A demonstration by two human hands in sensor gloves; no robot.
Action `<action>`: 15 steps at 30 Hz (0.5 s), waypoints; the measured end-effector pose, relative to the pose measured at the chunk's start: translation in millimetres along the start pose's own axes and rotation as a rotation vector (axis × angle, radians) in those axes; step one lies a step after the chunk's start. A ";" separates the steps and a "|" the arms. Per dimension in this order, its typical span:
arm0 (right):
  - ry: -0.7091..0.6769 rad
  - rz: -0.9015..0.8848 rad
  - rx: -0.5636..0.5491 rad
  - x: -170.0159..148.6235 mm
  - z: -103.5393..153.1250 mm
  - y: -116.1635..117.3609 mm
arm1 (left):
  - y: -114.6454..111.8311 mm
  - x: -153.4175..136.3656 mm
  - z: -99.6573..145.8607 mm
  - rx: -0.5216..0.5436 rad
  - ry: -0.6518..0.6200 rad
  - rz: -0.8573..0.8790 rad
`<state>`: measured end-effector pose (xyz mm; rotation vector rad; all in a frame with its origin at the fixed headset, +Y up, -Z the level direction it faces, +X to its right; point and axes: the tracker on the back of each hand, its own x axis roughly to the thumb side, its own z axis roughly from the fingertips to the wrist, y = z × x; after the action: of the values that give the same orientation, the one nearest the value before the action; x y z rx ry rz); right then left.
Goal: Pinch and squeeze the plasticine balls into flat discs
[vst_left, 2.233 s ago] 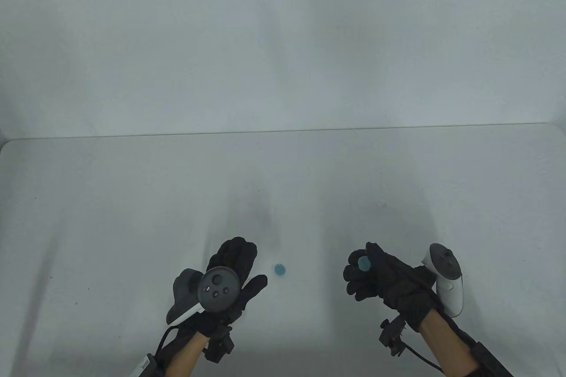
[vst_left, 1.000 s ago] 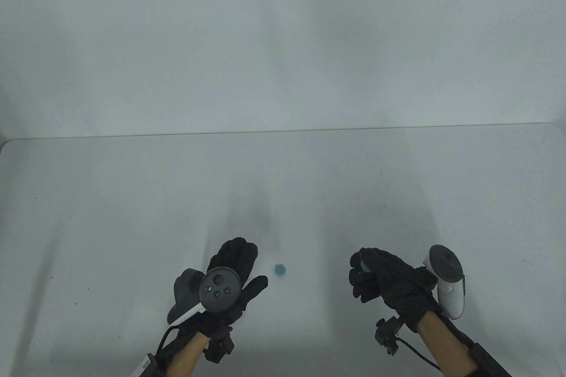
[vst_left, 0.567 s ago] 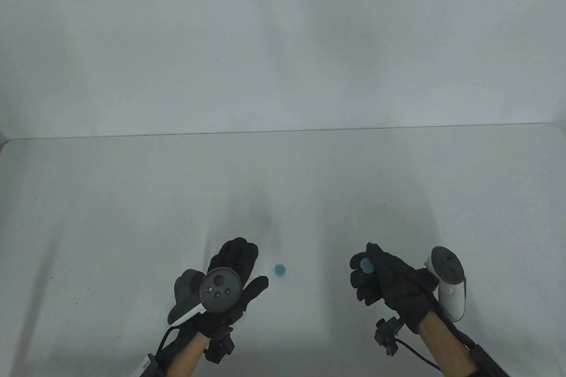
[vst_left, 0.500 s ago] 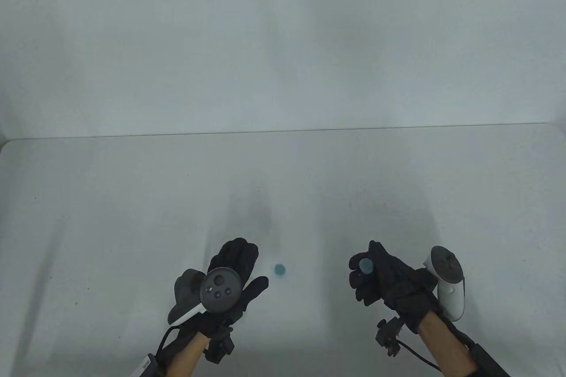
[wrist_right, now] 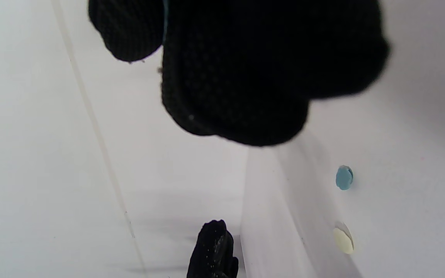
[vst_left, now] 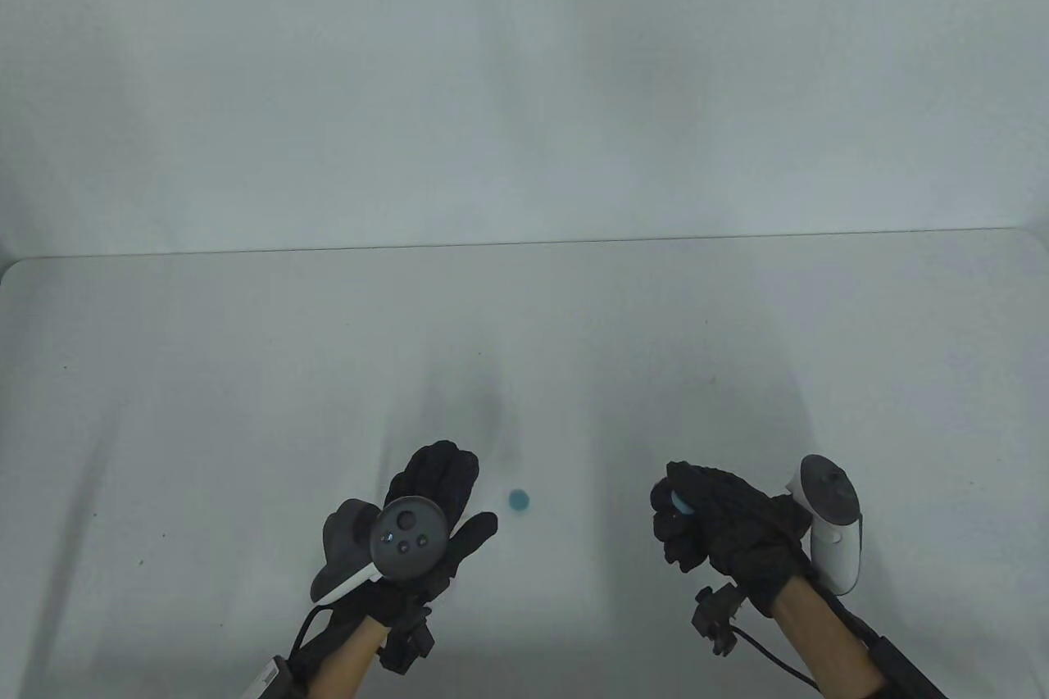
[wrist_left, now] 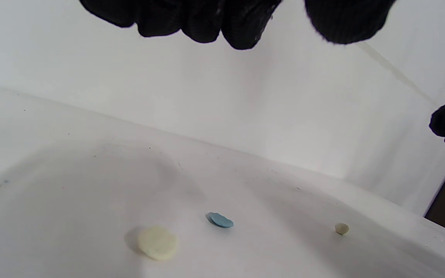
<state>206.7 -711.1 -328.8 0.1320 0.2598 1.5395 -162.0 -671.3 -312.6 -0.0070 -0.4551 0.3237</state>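
Observation:
My right hand (vst_left: 672, 488) pinches a blue plasticine piece (vst_left: 681, 501) between thumb and fingers, held above the table; only a sliver of the blue shows. In the right wrist view its fingers (wrist_right: 245, 69) fill the top. A flattened blue disc (vst_left: 518, 499) lies on the table between the hands, also in the left wrist view (wrist_left: 219, 220) and the right wrist view (wrist_right: 344, 177). My left hand (vst_left: 455, 496) hovers palm down, fingers spread and empty, just left of that disc. A pale yellow disc (wrist_left: 157, 242) lies beside the blue one.
A small pale ball (wrist_left: 342, 228) sits on the white table (vst_left: 246, 404) to the right of the discs. The white back wall (vst_left: 524, 76) rises behind the table's far edge. The pale yellow disc also shows in the right wrist view (wrist_right: 343, 240).
The right thumb had lifted half a second ago, showing the blue piece's flat face; it now presses down over it again. The left hand and the disc on the table have not moved.

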 end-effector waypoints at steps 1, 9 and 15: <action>0.000 0.003 -0.004 0.0 0.1 0.2 | -0.3 0.0 -0.1 -0.004 0.000 -0.001; 0.016 -0.060 0.024 -7.3 -0.4 -6.7 | -0.7 -0.2 0.0 -0.008 0.004 -0.008; 0.006 -0.072 -0.015 -4.2 -0.9 -8.8 | -1.4 -0.6 -0.2 -0.012 0.007 -0.008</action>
<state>214.9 -715.6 -331.5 0.1052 0.2553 1.4700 -162.0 -672.8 -312.9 -0.0181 -0.4502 0.3127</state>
